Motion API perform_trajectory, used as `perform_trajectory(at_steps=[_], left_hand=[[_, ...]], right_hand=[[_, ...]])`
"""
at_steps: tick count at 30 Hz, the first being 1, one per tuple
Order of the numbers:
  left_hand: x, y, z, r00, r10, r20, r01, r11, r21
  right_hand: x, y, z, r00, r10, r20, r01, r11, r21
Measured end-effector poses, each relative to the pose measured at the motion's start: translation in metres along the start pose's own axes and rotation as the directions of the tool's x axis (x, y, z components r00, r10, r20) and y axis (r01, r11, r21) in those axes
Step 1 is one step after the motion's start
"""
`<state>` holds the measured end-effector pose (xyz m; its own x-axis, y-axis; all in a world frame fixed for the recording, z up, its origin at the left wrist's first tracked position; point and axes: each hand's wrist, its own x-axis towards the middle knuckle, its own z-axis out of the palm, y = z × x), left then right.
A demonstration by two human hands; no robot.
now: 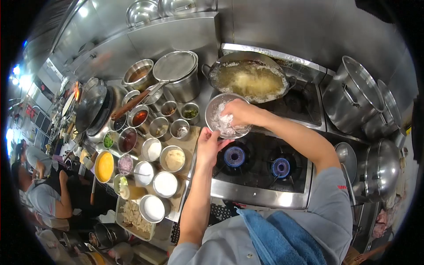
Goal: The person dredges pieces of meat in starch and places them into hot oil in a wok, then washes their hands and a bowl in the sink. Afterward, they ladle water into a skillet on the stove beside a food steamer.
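Observation:
A steel bowl (210, 111) with white, flour-coated pieces (223, 124) is held above the stove, just in front of the wok. My left hand (211, 142) grips the bowl's near rim, thumb and fingers closed on it. Inside the bowl is my right hand (235, 113), its fingers bent down among the coated pieces; the fingertips are hidden, so what they grip cannot be made out. Behind the bowl, pale food fries in bubbling oil in a wide wok (215, 81).
Two lit burners (234, 156) (280, 168) are below the bowl. Tins of sauces and powders (165, 184) crowd the left counter, with a long-handled ladle (137, 101) across some. Tall pots (346, 99) stand right. Other people (44, 194) are at far left.

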<state>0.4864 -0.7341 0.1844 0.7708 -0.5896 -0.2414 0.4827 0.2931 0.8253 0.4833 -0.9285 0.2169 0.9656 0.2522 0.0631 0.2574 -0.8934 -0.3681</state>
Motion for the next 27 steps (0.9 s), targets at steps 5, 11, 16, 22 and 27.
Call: perform_trajectory(at_steps=[5,11,16,22,27], left_hand=[[0.012,0.013,0.017,0.999,0.023,0.024,-0.022,0.998,-0.061],[0.030,0.023,0.024,0.999,0.033,0.032,-0.031,0.998,-0.057],[0.008,0.003,-0.007,0.999,-0.016,-0.049,0.016,1.000,-0.015],[-0.035,-0.015,-0.044,0.983,-0.084,-0.161,0.084,0.996,-0.005],[-0.058,-0.018,-0.058,0.968,-0.129,-0.214,0.128,0.992,-0.020]], right_hand=[[0.009,0.002,-0.069,0.981,0.193,-0.033,-0.179,0.953,0.243],[0.044,0.035,-0.137,0.947,0.308,-0.095,-0.236,0.863,0.446],[0.095,0.099,-0.112,0.902,0.401,-0.159,-0.343,0.890,0.301],[0.148,0.179,-0.032,0.846,0.504,-0.175,-0.498,0.864,0.078],[0.175,0.246,-0.024,0.750,0.550,-0.367,-0.579,0.814,0.036]])
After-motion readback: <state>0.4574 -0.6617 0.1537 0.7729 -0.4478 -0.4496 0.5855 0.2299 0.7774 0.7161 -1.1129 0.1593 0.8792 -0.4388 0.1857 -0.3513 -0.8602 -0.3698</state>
